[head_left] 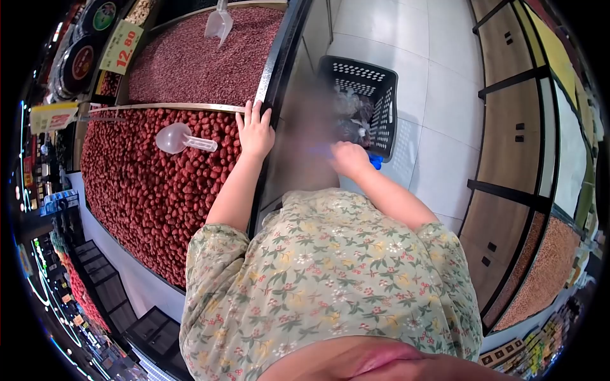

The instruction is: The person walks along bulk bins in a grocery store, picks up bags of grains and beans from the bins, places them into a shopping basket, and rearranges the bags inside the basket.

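My left hand rests with fingers spread on the corner where the divider meets the black bin edge. Beside it, a bin of dried red dates holds a clear plastic scoop lying on top. My right hand is closed at the near end of a black shopping basket. Blue shows on both sides of that fist, apparently the basket's handle. Inside the basket lie clear plastic bags with dark contents I cannot make out. A blurred patch covers the area left of my right hand.
Beyond the divider, a bin of small reddish beans or peanuts has another clear scoop. A price sign reading 12.80 stands at its left. Grey floor tiles run between the bins and wooden cabinets on the right.
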Tool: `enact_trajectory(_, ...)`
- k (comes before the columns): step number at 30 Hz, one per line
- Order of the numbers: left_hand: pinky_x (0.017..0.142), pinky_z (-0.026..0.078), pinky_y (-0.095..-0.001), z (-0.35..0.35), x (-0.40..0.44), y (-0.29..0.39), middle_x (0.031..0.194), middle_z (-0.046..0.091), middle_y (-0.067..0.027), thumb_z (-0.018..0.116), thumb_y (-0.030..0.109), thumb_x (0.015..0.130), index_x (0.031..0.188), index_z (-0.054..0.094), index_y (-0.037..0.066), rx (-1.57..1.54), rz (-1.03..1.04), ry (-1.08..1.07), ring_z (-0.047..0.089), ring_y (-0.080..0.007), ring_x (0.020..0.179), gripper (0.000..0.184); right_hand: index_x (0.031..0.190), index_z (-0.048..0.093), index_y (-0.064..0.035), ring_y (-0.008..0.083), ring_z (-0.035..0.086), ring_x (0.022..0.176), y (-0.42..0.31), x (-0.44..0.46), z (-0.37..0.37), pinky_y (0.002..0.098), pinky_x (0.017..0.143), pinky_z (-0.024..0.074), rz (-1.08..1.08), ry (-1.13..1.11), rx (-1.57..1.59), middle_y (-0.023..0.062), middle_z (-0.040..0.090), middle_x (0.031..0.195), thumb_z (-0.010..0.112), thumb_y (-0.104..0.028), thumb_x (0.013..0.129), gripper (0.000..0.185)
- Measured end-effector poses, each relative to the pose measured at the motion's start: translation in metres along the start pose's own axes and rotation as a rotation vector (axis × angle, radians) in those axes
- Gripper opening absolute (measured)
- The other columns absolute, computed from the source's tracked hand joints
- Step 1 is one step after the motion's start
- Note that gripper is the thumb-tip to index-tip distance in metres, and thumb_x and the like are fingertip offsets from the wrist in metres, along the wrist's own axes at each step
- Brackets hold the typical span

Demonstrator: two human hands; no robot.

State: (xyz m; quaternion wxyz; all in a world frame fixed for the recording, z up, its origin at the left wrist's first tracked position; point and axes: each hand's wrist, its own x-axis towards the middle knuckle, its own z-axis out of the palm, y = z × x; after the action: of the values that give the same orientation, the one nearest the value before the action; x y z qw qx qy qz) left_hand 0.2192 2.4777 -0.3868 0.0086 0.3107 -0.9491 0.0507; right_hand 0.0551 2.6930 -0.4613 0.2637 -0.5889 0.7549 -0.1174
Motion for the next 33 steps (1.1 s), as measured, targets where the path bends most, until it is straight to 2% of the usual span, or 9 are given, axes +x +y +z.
enact_trajectory(5, 0.105, 0.021, -0.0616, 0.004, 0.001, 0.004, 0.143, 0.036, -0.0129, 0.06, 0.016, 0.074, 0.111, 0.062, 0.012, -0.072, -0.075, -0.079, 0.031, -0.0304, 0.135, 0.037, 0.083, 0.063, -0.008, 0.0313, 0.064, 0.077, -0.019, 0.018, -0.072, 0.0423, 0.068, 0.0523, 0.067, -0.039, 0.161, 0.013, 0.065, 0.081, 0.065, -0.034, 0.074, 0.028)
enact_trajectory(8, 0.106, 0.02, -0.0603, 0.003, 0.002, 0.001, 0.144, 0.035, -0.0119, 0.061, 0.016, 0.073, 0.112, 0.061, 0.013, -0.122, -0.059, -0.064, 0.029, -0.0295, 0.137, 0.039, 0.086, 0.064, -0.0091, 0.0312, 0.064, 0.076, -0.001, 0.036, -0.056, 0.0423, 0.067, 0.0523, 0.054, 0.0, 0.116, 0.0125, 0.064, 0.08, 0.066, -0.035, 0.073, 0.029)
enact_trajectory(12, 0.105, 0.02, -0.063, 0.0, 0.004, 0.0, 0.148, 0.03, -0.0126, 0.06, 0.016, 0.075, 0.114, 0.06, 0.012, -0.163, -0.063, -0.096, 0.023, -0.0373, 0.138, 0.04, 0.087, 0.065, -0.0093, 0.0299, 0.064, 0.075, 0.023, 0.057, -0.046, 0.0417, 0.065, 0.0526, 0.011, 0.046, 0.05, 0.0112, 0.064, 0.079, 0.067, -0.035, 0.074, 0.029)
enact_trajectory(13, 0.105, 0.019, -0.063, -0.002, 0.004, 0.0, 0.148, 0.03, -0.0136, 0.057, 0.015, 0.077, 0.115, 0.059, 0.011, -0.186, -0.061, -0.117, 0.022, -0.0352, 0.139, 0.038, 0.087, 0.065, -0.0093, 0.0299, 0.064, 0.075, 0.025, 0.062, -0.052, 0.0417, 0.065, 0.0526, 0.004, 0.05, 0.041, 0.0112, 0.064, 0.079, 0.067, -0.035, 0.074, 0.029)
enact_trajectory(15, 0.105, 0.018, -0.0633, -0.001, 0.005, -0.001, 0.148, 0.029, -0.0136, 0.057, 0.015, 0.078, 0.115, 0.059, 0.011, -0.207, -0.06, -0.142, 0.021, -0.035, 0.139, 0.037, 0.094, 0.062, -0.0102, 0.0311, 0.064, 0.085, 0.03, 0.072, -0.062, 0.0433, 0.071, 0.0525, 0.071, -0.067, 0.044, 0.0135, 0.064, 0.089, 0.064, -0.035, 0.075, 0.031)
enact_trajectory(19, 0.105, 0.018, -0.0651, -0.005, 0.007, -0.002, 0.149, 0.026, -0.0137, 0.058, 0.017, 0.079, 0.115, 0.058, 0.011, -0.246, -0.056, -0.174, 0.02, -0.0344, 0.14, 0.037, 0.096, 0.063, -0.0102, 0.0299, 0.064, 0.085, 0.041, 0.091, -0.078, 0.0428, 0.071, 0.0525, 0.079, -0.046, 0.015, 0.0123, 0.065, 0.088, 0.066, -0.038, 0.074, 0.036)
enact_trajectory(24, 0.105, 0.017, -0.0653, -0.007, 0.008, -0.004, 0.15, 0.025, -0.0122, 0.057, 0.017, 0.079, 0.115, 0.058, 0.01, -0.263, -0.066, -0.218, 0.02, -0.0324, 0.14, 0.037, 0.087, 0.064, -0.0095, 0.0306, 0.064, 0.08, 0.062, 0.112, -0.084, 0.0423, 0.07, 0.0527, 0.057, 0.069, 0.012, 0.0114, 0.065, 0.083, 0.068, -0.037, 0.072, 0.031)
enact_trajectory(29, 0.103, 0.019, -0.0675, 0.002, 0.006, -0.007, 0.148, 0.027, -0.0122, 0.058, 0.017, 0.078, 0.103, 0.059, 0.012, -0.256, -0.041, -0.172, 0.021, -0.0324, 0.14, 0.026, 0.08, 0.062, -0.0092, 0.0313, 0.063, 0.069, 0.082, 0.136, -0.104, 0.0419, 0.063, 0.0525, 0.006, 0.15, -0.056, 0.0111, 0.063, 0.075, 0.07, -0.032, 0.072, 0.026)
enact_trajectory(33, 0.101, 0.021, -0.0682, 0.003, 0.005, -0.007, 0.147, 0.029, -0.0122, 0.06, 0.019, 0.074, 0.108, 0.061, 0.013, -0.223, -0.051, -0.215, 0.019, -0.0317, 0.14, 0.034, 0.078, 0.062, -0.0072, 0.0322, 0.063, 0.07, 0.108, 0.158, -0.112, 0.0417, 0.064, 0.0522, 0.009, 0.144, -0.085, 0.013, 0.063, 0.076, 0.07, -0.033, 0.072, 0.027)
